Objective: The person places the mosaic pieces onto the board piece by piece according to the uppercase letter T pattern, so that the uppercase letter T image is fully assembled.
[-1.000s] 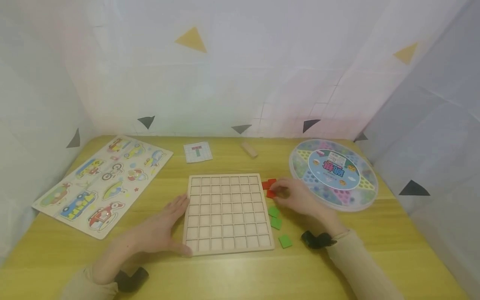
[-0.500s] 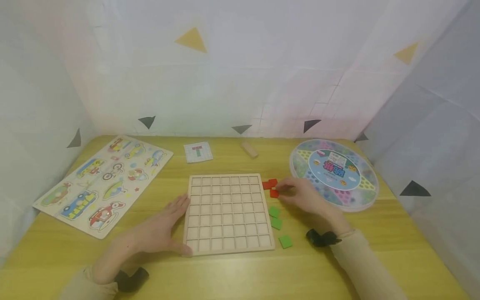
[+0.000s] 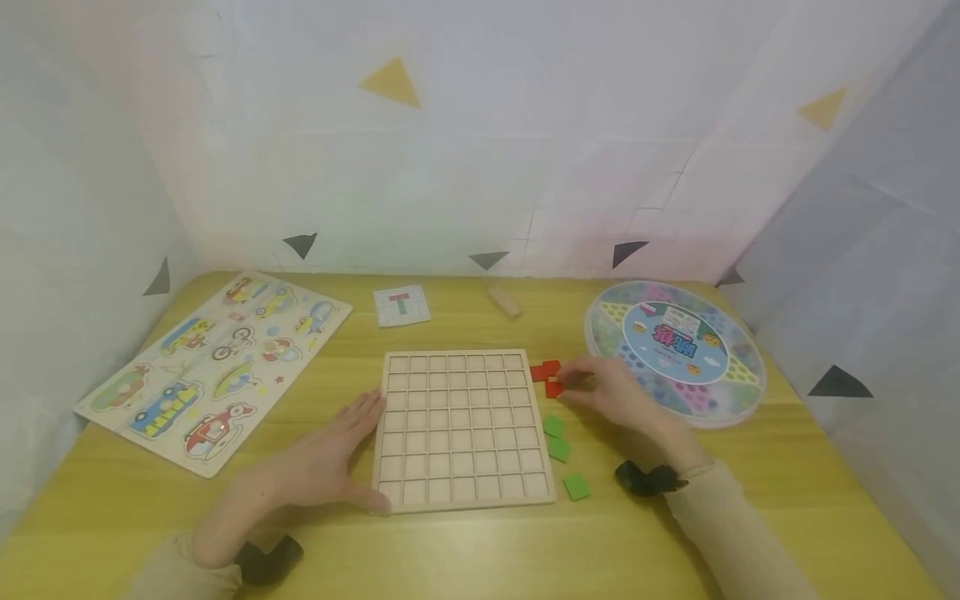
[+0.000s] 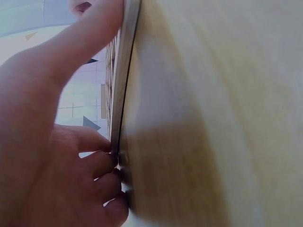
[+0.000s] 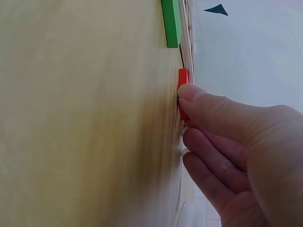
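Note:
A square wooden grid board (image 3: 465, 429) lies on the table. My left hand (image 3: 330, 458) rests along its left side, fingers at the edge and thumb on the near left corner; the left wrist view shows the same board (image 4: 124, 71) between thumb and fingers. Several red square tiles (image 3: 540, 372) lie at the board's right edge. With thumb and fingers, my right hand (image 3: 611, 392) pinches the nearest red tile (image 3: 553, 390), low at the table; its thumb covers part of that red tile (image 5: 183, 78) in the right wrist view. Green tiles (image 3: 558, 450) lie nearer me.
A pattern card (image 3: 402, 307) with a red and green T lies behind the board, beside a small wooden block (image 3: 503, 302). At the left is a vehicle picture puzzle (image 3: 247, 379); at the right, a round game box (image 3: 675, 342). Pale sheeting (image 3: 480, 167) encloses the table.
My right hand has shifted slightly right, and the nearest red tile has slid a little away from the board. My left hand stays in place. The head view has moved slightly.

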Available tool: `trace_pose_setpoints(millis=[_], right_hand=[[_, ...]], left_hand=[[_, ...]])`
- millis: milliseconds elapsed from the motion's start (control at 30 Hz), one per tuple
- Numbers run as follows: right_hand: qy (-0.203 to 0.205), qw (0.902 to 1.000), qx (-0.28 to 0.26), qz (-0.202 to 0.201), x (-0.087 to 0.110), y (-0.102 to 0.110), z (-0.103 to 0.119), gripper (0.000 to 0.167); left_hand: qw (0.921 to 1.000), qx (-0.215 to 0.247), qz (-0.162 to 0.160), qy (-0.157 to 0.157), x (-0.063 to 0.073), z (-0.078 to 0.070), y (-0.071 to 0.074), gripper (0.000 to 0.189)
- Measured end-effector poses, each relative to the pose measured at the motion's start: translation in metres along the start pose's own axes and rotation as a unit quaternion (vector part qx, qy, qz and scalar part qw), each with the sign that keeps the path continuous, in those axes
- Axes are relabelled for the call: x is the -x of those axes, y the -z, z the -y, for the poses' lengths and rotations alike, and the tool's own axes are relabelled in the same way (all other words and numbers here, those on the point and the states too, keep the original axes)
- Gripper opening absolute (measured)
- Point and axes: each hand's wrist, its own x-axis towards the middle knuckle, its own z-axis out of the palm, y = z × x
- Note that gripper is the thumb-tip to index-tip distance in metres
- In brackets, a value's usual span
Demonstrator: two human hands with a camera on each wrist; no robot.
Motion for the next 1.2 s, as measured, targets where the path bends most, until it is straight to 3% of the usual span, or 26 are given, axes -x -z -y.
trace_pose_setpoints(millis=[267, 533, 767, 1067, 1200], right_hand=[[0.001, 1.0000, 0.002, 0.004, 0.001, 0.001, 0.001, 0.022], [-0.057, 0.9977, -0.036, 0.004, 0.003, 0.008, 0.011, 0.024], [-0.019, 0.9995, -0.018, -0.015, 0.000, 0.010, 0.021, 0.023], [-0.007, 0.9996, -0.013, -0.024, -0.021, 0.007, 0.052, 0.029], [-0.016, 0.9996, -0.021, -0.007, -0.032, 0.003, 0.068, 0.029]], left_hand=[[1.0000, -0.004, 0.003, 0.000, 0.000, 0.004, -0.002, 0.143], [1.0000, 0.004, 0.001, 0.002, -0.002, 0.004, -0.002, 0.142], [1.0000, 0.003, 0.002, -0.003, -0.001, 0.000, -0.001, 0.139], [1.0000, -0.004, 0.005, 0.002, -0.001, -0.001, -0.001, 0.138], [1.0000, -0.002, 0.006, 0.003, 0.000, -0.003, -0.001, 0.137]])
